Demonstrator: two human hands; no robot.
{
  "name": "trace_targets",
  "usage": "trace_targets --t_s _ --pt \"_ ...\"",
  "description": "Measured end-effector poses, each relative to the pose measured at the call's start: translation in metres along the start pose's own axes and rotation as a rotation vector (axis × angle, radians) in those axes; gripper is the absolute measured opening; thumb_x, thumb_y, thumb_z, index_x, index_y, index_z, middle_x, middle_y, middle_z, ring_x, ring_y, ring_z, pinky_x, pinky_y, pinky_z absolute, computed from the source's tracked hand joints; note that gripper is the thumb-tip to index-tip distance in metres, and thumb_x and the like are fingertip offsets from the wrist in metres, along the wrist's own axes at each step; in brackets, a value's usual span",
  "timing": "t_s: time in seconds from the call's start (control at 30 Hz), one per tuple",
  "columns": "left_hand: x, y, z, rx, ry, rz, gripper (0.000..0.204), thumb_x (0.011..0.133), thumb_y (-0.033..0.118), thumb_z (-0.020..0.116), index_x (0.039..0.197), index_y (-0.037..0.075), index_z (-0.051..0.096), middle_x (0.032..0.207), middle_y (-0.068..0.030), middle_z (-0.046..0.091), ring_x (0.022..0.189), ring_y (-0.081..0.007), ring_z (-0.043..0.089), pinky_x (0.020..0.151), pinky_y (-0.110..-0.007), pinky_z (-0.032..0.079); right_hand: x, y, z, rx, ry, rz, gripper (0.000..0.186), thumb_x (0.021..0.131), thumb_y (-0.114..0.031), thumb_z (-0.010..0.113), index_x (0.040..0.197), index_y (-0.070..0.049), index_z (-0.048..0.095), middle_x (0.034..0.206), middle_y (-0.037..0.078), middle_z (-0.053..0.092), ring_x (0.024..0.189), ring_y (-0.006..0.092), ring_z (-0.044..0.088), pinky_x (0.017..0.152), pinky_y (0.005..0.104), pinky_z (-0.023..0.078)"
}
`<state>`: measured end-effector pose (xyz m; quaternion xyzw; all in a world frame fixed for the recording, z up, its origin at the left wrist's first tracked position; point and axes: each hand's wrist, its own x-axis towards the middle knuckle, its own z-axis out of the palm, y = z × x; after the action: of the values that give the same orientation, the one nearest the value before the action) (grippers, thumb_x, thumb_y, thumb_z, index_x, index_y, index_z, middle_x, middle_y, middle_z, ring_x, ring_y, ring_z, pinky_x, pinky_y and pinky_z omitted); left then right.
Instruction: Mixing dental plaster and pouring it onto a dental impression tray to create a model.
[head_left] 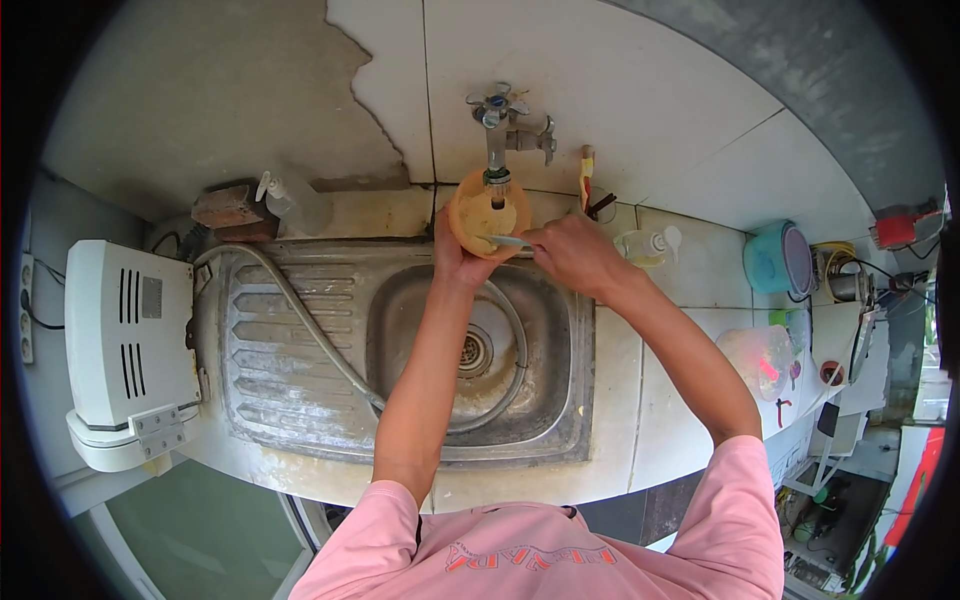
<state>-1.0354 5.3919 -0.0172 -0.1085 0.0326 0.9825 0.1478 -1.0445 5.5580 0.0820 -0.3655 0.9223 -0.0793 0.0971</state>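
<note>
My left hand (458,250) grips an orange plastic bowl (470,213), tilted beneath the metal tap (496,135) with pale residue inside. My right hand (562,245) is closed on a light flat-bladed utensil (508,241), whose tip reaches into the bowl; its exact kind is hard to make out. Both forearms extend over the steel sink (580,400), where a grey hose (519,365) curves around the drain.
Left are a white appliance (130,340), a brick (225,210) and a pump bottle (300,205). Right are another pump bottle (640,248), a teal container (770,255), a translucent plastic item (748,355), cables and small clutter. A tiled wall stands behind.
</note>
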Motion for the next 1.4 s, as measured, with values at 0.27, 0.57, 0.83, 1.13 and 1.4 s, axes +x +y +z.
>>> trace_targets --t_s 0.27,0.57,0.83,1.13,1.4 --pt "-0.007 -0.006 -0.009 0.052 0.053 -0.044 0.050 0.098 0.040 0.028 0.129 0.007 0.051 0.127 -0.0137 0.055 0.117 -0.0304 0.055 0.094 -0.051 0.049 0.017 0.014 -0.015 -0.186 0.110 -0.233 0.028 0.082 -0.005 0.057 0.105 -0.013 0.071 0.084 0.012 0.065 0.076 0.0322 0.065 0.065 0.0414 0.052" --pt "-0.012 -0.016 -0.019 0.109 0.083 0.173 0.050 0.099 0.041 0.032 0.132 0.008 0.047 0.129 -0.0131 0.054 0.118 -0.0308 0.054 0.098 -0.051 0.046 0.000 -0.002 0.019 0.320 0.006 0.282 0.017 0.080 -0.010 0.059 0.090 -0.001 0.070 0.074 0.022 0.064 0.071 0.0403 0.063 0.068 0.0473 0.051" --pt "-0.003 -0.019 -0.008 0.061 0.131 0.230 0.050 0.097 0.042 0.033 0.132 0.010 0.048 0.130 -0.0108 0.054 0.118 -0.0307 0.053 0.096 -0.049 0.046 -0.008 -0.002 0.012 0.310 0.210 0.006 0.015 0.085 -0.011 0.056 0.084 0.000 0.066 0.074 0.020 0.066 0.070 0.0363 0.064 0.064 0.0454 0.050" --pt "-0.003 -0.019 -0.009 0.040 0.054 0.111 0.053 0.097 0.044 0.026 0.132 0.010 0.048 0.128 -0.0113 0.055 0.117 -0.0299 0.054 0.096 -0.051 0.047 -0.004 -0.001 -0.001 0.051 0.128 -0.080 0.014 0.074 -0.001 0.056 0.082 -0.002 0.067 0.080 0.019 0.064 0.074 0.0368 0.065 0.063 0.0460 0.051" --pt "-0.007 -0.022 -0.009 0.052 0.040 0.062 0.050 0.098 0.041 0.030 0.132 0.009 0.048 0.129 -0.0128 0.055 0.119 -0.0310 0.054 0.098 -0.051 0.046 0.001 0.004 -0.009 -0.190 -0.016 -0.186 0.033 0.078 -0.005 0.059 0.108 -0.014 0.071 0.090 0.011 0.062 0.076 0.0300 0.065 0.065 0.0411 0.053"
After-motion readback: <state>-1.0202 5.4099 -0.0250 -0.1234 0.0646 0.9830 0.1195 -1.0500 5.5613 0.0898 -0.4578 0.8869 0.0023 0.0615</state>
